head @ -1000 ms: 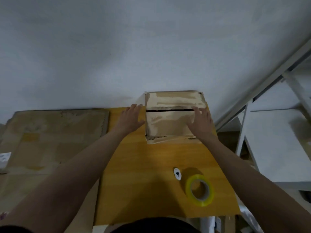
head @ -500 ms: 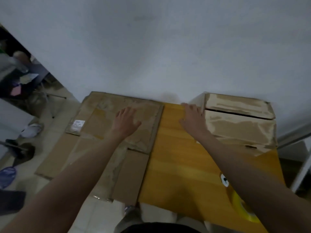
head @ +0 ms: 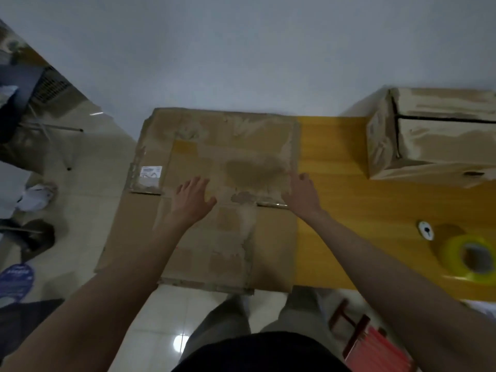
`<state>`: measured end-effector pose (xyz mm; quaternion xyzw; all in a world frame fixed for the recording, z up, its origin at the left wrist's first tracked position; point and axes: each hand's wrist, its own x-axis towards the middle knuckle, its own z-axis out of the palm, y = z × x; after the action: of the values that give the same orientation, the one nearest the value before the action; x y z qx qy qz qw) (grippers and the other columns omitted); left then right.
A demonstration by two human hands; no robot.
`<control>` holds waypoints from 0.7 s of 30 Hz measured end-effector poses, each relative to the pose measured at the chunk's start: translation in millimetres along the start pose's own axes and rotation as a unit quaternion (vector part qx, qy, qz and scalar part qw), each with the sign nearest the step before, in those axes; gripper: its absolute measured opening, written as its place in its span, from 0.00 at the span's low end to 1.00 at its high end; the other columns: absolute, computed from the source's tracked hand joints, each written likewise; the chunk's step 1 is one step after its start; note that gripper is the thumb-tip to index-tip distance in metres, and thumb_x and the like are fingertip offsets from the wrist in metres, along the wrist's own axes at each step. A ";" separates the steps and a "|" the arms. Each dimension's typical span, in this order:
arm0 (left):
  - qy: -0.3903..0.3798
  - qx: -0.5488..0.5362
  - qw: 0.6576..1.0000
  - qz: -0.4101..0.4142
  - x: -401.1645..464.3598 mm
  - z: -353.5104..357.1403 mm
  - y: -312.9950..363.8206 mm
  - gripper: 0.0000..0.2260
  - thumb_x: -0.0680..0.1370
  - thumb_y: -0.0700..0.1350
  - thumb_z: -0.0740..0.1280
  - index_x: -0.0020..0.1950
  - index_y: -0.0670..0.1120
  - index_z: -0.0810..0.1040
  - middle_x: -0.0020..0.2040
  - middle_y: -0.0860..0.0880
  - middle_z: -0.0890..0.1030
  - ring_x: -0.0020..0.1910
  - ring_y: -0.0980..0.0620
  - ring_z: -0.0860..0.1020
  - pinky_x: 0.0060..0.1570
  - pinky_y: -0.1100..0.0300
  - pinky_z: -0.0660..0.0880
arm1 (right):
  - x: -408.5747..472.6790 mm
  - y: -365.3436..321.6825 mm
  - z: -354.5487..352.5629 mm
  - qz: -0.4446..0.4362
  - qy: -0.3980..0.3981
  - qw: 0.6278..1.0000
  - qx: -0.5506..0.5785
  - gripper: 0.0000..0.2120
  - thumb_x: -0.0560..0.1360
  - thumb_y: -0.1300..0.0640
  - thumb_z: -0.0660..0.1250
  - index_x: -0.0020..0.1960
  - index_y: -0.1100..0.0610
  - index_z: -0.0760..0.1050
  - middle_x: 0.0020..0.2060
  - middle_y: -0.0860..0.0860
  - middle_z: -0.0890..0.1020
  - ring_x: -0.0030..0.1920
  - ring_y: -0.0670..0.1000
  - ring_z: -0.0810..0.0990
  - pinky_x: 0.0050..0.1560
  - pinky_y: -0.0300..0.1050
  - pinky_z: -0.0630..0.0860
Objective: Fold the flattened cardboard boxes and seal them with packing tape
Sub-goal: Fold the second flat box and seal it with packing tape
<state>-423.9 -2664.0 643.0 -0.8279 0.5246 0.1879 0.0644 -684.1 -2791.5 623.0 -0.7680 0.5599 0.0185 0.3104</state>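
A: Head view. Left hand?
B: Palm down, fingers spread and straight, lying flat on the flattened box. Grips nothing.

A: Right hand?
B: At the flattened box's right edge, fingers bent at that edge. Whether they hook round the cardboard or just press on it, cannot tell.

A: Where does the flat cardboard lie?
B: Under both hands and stretching away ahead of them, toward the wall. Its right edge overlaps the yellow table; the rest hangs out to the left of the left hand, over the tiled floor. A white label sits on it, left of the left hand.

A: Other items?
B: Folded box standing on the table, well right of and beyond the right hand; dark slit along its top. Tape roll, yellowish, lying flat, right of the right forearm. Small white disc just beside the roll.
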 end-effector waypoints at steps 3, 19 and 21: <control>-0.011 0.000 1.000 0.015 8.8 16.3 -6.9 0.27 0.80 0.57 0.62 0.77 0.50 0.63 0.77 0.46 0.64 0.73 0.43 0.66 0.73 0.47 0.61 | -4.2 15.9 23.6 0.028 -0.024 0.999 -0.001 0.29 0.79 0.61 0.63 0.77 0.53 0.59 0.66 0.61 0.67 0.63 0.63 0.68 0.60 0.56 0.72; -0.018 -0.011 1.000 0.016 27.2 47.2 -23.3 0.26 0.79 0.55 0.64 0.75 0.48 0.66 0.75 0.46 0.67 0.71 0.42 0.69 0.72 0.47 0.61 | 30.0 34.8 59.2 0.208 -0.012 0.946 0.248 0.25 0.80 0.56 0.66 0.73 0.56 0.61 0.69 0.58 0.64 0.48 0.53 0.69 0.49 0.52 0.73; -0.019 -0.014 1.000 0.015 25.0 48.8 -24.7 0.26 0.79 0.55 0.64 0.75 0.48 0.66 0.75 0.46 0.67 0.71 0.43 0.69 0.72 0.47 0.61 | 33.0 34.5 55.9 0.227 -0.016 0.923 0.309 0.25 0.81 0.56 0.65 0.75 0.57 0.62 0.70 0.58 0.67 0.57 0.58 0.74 0.55 0.55 0.77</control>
<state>-404.2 -2659.4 586.3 -0.8170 0.5329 0.2120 0.0606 -684.1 -2797.9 549.8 -0.4858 0.6923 -0.0729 0.5286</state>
